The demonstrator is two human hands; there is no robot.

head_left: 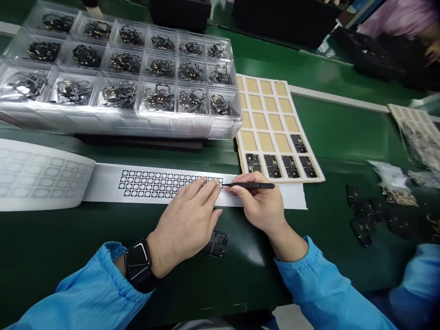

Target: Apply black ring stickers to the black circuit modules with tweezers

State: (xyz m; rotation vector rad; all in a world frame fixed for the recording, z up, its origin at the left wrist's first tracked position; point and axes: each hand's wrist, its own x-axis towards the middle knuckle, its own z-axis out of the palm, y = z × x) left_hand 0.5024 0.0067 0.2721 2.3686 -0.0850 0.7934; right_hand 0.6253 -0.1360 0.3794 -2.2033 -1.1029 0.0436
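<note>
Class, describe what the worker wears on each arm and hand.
The left sleeve and right sleeve are light blue fabric with gathered elastic cuffs. A black smartwatch with a rectangular glossy face circles the left wrist. The left hand and right hand are ungloved.

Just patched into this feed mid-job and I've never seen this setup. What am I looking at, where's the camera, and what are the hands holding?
No machine here: a person in blue sleeves works bare-handed, and the one camera sits on their head, looking down at a green mat. The left hand, a dark watch on its wrist, presses fingertips on a white strip of small black-outlined squares. The right hand pinches a thin black tool, likely tweezers, its tip at the strip's squares. Between the wrists lies one small black part. Behind stand clear trays of black parts, and a tan card holds five more. The other sleeve at lower right is someone else's.
</note>
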